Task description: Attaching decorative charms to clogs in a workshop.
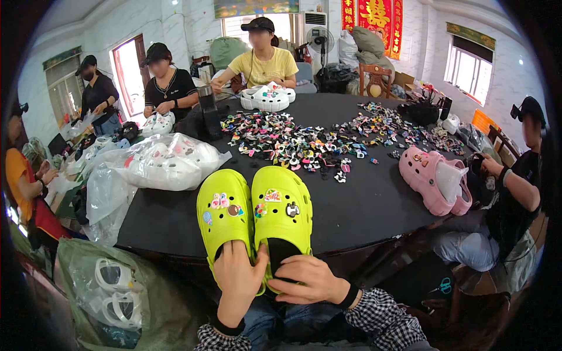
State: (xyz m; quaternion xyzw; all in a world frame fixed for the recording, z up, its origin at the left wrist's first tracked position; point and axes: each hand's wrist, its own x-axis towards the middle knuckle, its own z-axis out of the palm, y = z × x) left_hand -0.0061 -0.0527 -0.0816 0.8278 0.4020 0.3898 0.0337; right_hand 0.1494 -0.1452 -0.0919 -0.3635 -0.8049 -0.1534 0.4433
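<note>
front clogs (281, 227) over table (374, 202) edge | charm pile (293, 137) behind | bagged clogs (170, 161) left

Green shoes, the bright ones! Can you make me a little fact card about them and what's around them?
Shoes: two lime green clogs, side by side
Decorations: small colourful charms on both
Left hand: fingers inside the left clog
Right hand: at the right clog's opening
Table: black, with many loose small pieces
Right of the shoes: pink clogs
Left of the shoes: white clogs in clear plastic bag
</note>
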